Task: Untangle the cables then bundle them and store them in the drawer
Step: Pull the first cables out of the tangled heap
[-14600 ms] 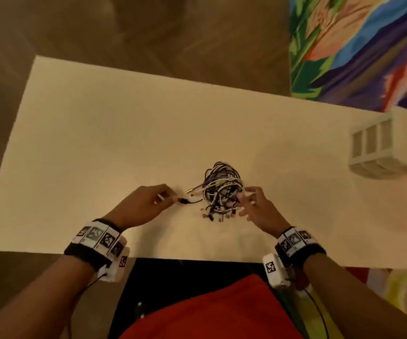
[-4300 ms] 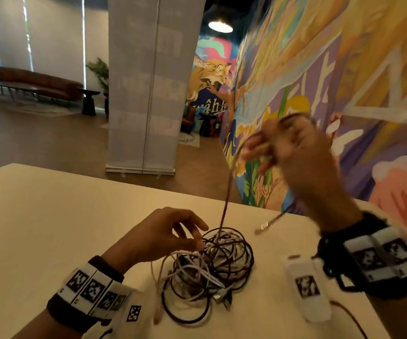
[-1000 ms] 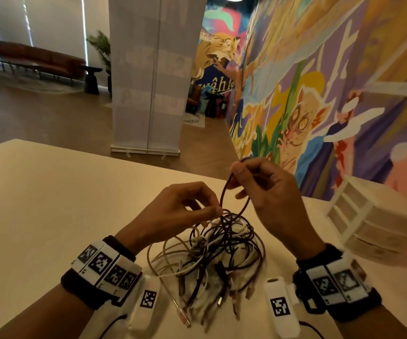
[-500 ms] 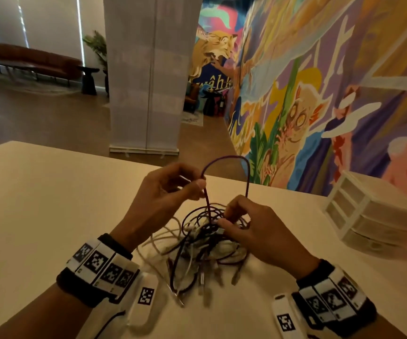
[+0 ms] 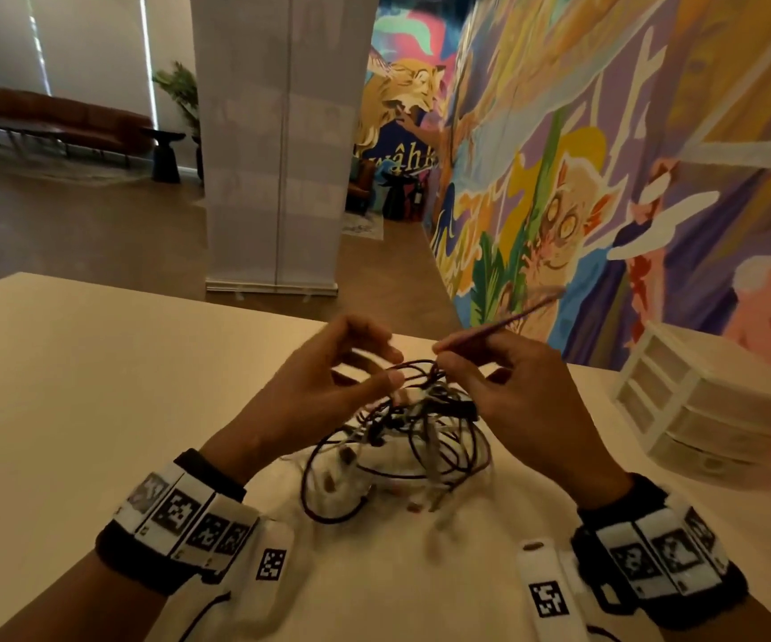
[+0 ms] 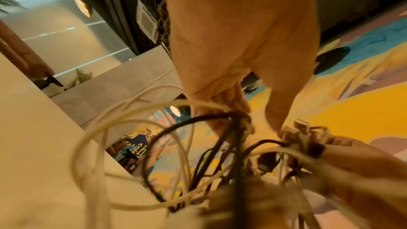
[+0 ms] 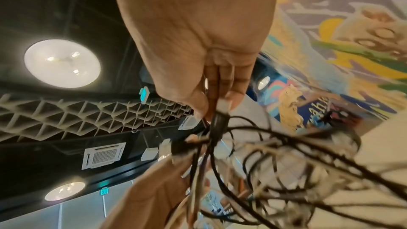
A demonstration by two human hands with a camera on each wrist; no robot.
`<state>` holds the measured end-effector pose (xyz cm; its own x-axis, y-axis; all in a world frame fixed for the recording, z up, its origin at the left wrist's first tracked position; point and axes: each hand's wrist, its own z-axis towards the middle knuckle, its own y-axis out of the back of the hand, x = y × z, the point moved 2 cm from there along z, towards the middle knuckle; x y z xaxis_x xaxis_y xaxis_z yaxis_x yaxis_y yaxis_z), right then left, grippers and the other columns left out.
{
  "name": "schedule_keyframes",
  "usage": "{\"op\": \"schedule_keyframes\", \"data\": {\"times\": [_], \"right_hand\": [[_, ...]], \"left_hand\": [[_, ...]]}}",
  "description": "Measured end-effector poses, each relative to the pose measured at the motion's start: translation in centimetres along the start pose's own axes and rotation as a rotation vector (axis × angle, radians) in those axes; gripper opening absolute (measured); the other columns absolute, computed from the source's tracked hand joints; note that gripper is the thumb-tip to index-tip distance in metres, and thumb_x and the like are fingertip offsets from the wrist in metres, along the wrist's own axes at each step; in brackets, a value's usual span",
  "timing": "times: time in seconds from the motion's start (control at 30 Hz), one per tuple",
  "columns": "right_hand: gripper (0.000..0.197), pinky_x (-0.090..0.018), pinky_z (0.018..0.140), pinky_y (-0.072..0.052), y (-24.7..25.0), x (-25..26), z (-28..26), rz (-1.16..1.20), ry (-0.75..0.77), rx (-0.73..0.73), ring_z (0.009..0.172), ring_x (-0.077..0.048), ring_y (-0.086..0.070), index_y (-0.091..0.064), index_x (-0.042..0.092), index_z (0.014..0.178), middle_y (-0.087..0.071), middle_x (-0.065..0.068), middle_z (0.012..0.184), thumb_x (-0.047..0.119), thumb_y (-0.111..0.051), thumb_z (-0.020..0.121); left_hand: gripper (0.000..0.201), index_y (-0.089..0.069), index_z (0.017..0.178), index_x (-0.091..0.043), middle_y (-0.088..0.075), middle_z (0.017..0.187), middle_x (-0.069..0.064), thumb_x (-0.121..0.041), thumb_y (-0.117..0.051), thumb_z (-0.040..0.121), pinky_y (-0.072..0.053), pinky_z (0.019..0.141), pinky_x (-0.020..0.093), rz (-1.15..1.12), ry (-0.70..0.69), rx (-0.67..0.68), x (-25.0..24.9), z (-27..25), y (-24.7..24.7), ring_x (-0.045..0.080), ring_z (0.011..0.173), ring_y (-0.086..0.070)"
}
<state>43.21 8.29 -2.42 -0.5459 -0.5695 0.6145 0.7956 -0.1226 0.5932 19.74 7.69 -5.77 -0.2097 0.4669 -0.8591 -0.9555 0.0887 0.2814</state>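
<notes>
The right hand is raised over the worktop, thumb and fingers pinching a dark purple cable whose free end sticks up and away past the fingertips. Just beside it, the left hand has curled fingers hooked into the top of the tangle, thumb pressed toward the forefinger on dark strands; the left wrist view shows its fingers closed round a black cable, though blur hides exactly which strand. The tangle of black, purple and white cables hangs between and below both hands, its lower loops lying on the worktop, with plugs dangling toward the wrists. Well off to the right hand's outer side stands a white drawer unit on the worktop, all its drawers shut, their contents unseen. Past the fingertips a white banner and a mural wall stand beyond the worktop's far edge.
</notes>
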Motion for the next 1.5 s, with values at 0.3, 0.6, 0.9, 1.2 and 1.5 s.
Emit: {"op": "schedule_keyframes", "data": {"times": [0.3, 0.6, 0.9, 1.2, 1.5], "right_hand": [[0.014, -0.042, 0.081, -0.066, 0.1, 1.3, 0.3, 0.096, 0.004, -0.087, 0.092, -0.009, -0.078, -0.083, 0.026, 0.111, -0.082, 0.013, 0.096, 0.026, -0.079, 0.098], [0.017, -0.032, 0.068, -0.066, 0.2, 2.6, -0.1, 0.471, -0.194, -0.206, 0.087, -0.023, -0.083, -0.078, 0.008, 0.115, -0.084, -0.006, 0.094, 0.016, -0.073, 0.101], [0.027, -0.027, 0.075, -0.056, 4.4, 6.5, -1.6, -0.049, -0.063, -0.012, 0.09, 0.004, -0.073, -0.074, 0.041, 0.107, -0.075, 0.034, 0.101, 0.057, -0.069, 0.086], [0.012, -0.018, 0.075, -0.051, 0.8, 3.7, -2.4, -0.203, 0.033, 0.334, 0.087, -0.002, -0.07, -0.07, 0.042, 0.103, -0.073, 0.024, 0.089, 0.048, -0.061, 0.104], [0.029, -0.046, 0.076, -0.062, 5.8, 4.6, 3.7, 0.183, -0.037, -0.114, 0.068, -0.018, -0.067, -0.073, 0.019, 0.112, -0.071, -0.002, 0.076, 0.045, -0.065, 0.1]], "left_hand": [[0.034, -0.068, 0.128, -0.03, -0.076, 0.118, -0.013, -0.016, -0.076, 0.098, -0.063, 0.091, 0.041, 0.118, 0.069, 0.248, 0.3, -0.3, -0.9, 0.013, 0.104, -0.075], [0.02, -0.08, 0.103, -0.033, -0.078, 0.095, -0.009, -0.049, -0.071, 0.096, -0.058, 0.079, 0.038, 0.061, 0.01, -0.1, -0.2, -0.2, -0.1, 0.015, 0.091, -0.073], [0.035, -0.074, 0.118, -0.023, -0.075, 0.098, 0.0, -0.032, -0.084, 0.085, -0.059, 0.076, 0.025, -0.1, -0.078, -0.267, -0.6, 0.0, 0.9, 0.017, 0.093, -0.074], [0.035, -0.071, 0.117, -0.013, -0.079, 0.099, 0.001, -0.021, -0.078, 0.083, -0.059, 0.083, 0.021, -0.642, -0.044, -0.477, -2.0, 0.1, 5.4, 0.012, 0.094, -0.074], [0.032, -0.06, 0.128, -0.013, -0.062, 0.107, 0.003, -0.028, -0.033, 0.119, -0.06, 0.08, 0.026, -1.262, -0.229, -0.113, -8.1, 1.8, 7.1, 0.008, 0.079, -0.066]]}}
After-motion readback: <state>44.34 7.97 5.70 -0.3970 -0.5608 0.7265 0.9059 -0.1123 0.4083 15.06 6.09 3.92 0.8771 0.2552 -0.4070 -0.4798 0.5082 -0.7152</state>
